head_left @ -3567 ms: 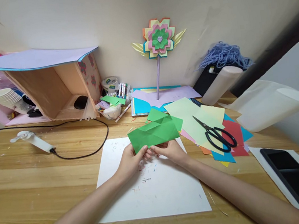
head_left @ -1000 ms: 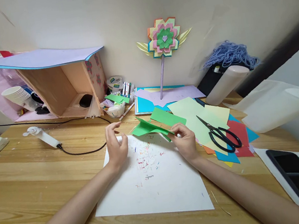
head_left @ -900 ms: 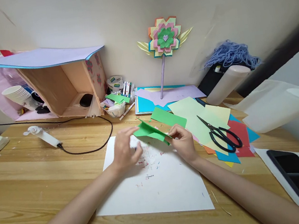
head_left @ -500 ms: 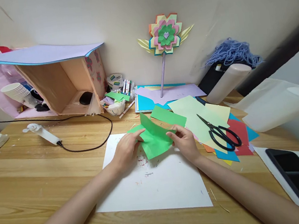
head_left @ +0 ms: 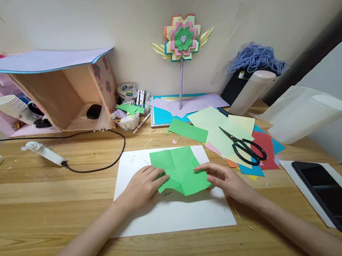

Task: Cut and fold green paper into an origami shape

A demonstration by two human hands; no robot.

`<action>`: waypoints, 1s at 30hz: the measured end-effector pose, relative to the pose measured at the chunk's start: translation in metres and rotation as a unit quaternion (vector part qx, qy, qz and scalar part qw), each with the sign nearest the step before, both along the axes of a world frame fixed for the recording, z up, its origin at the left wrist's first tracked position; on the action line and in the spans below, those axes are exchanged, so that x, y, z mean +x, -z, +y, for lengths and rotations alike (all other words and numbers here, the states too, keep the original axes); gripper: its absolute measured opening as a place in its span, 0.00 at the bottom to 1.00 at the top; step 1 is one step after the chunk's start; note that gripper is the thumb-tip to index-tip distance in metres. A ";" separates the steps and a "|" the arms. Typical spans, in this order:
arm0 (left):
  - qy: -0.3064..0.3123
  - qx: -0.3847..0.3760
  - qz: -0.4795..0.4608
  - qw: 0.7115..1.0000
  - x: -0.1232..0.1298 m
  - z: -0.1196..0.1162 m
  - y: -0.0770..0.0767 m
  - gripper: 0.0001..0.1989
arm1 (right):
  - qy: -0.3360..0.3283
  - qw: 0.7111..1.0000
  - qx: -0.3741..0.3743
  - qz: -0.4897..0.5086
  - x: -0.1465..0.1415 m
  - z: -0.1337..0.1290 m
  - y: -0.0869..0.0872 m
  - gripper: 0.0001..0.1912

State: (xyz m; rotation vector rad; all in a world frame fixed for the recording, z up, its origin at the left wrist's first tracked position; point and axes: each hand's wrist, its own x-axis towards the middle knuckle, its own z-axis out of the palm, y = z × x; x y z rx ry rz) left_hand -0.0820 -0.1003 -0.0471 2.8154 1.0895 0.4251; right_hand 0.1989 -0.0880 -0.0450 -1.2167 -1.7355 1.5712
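Observation:
A creased sheet of green paper point(head_left: 181, 169) lies unfolded over a white sheet point(head_left: 129, 218), its near edge raised a little. At its left edge my left hand point(head_left: 145, 186) is closed, with thumb and fingertips on the paper. My right hand point(head_left: 229, 181) is at the right edge, fingers apart, the index fingertip touching the green surface and the thumb near the rim. Behind the sheet is a green paper strip point(head_left: 188, 130).
Black-handled scissors point(head_left: 249, 151) rest on several coloured papers at right. A phone point(head_left: 333, 198) lies at the right front. Further back are a paper flower point(head_left: 183, 39), a small bowl of scraps point(head_left: 127, 122) and a cardboard box point(head_left: 105, 90). A black cable point(head_left: 100, 169) curves at left.
The green paper, folded upward and held by both hands before, is now opened out and lower on the white sheet. My right hand has loosened its pinch, with its fingers spread.

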 end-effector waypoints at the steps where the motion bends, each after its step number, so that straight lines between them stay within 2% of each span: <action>1: -0.005 -0.005 -0.019 1.000 -0.001 0.001 0.002 0.15 | -0.022 0.999 0.034 -0.019 0.004 0.003 0.000 0.24; 3: -0.021 -0.024 -0.064 0.997 -0.002 0.002 0.005 0.13 | -0.055 0.993 0.087 -0.062 0.007 0.009 0.001 0.29; 4: -0.029 -0.037 -0.084 0.995 -0.002 0.002 0.005 0.13 | -0.060 0.989 0.113 -0.079 0.006 0.012 0.002 0.28; 7: -0.069 -0.083 -0.131 0.986 0.000 0.002 0.004 0.13 | -0.032 0.978 0.186 -0.091 -0.004 0.022 0.005 0.10; 8: -0.091 -0.102 -0.144 0.980 0.002 0.001 0.003 0.13 | -0.015 0.975 0.204 -0.089 -0.008 0.025 0.006 0.08; 12: -0.197 -0.165 -0.184 0.949 0.007 0.002 0.004 0.17 | 0.026 0.970 0.220 -0.103 -0.023 0.033 0.011 0.13; 16: -0.294 -0.148 -0.188 0.925 0.010 0.007 0.009 0.18 | 0.035 0.962 0.232 -0.142 -0.029 0.035 0.018 0.14; 19: -0.335 -0.122 -0.155 0.921 0.012 0.010 0.012 0.16 | 0.063 0.946 0.259 -0.187 -0.032 0.034 0.022 0.15; 24: -0.362 -0.107 -0.098 0.921 0.015 0.012 0.011 0.11 | 0.096 0.921 0.304 -0.225 -0.035 0.031 0.025 0.14; 30: -0.377 -0.097 -0.073 0.918 0.017 0.011 0.009 0.10 | 0.108 0.914 0.305 -0.246 -0.035 0.033 0.026 0.17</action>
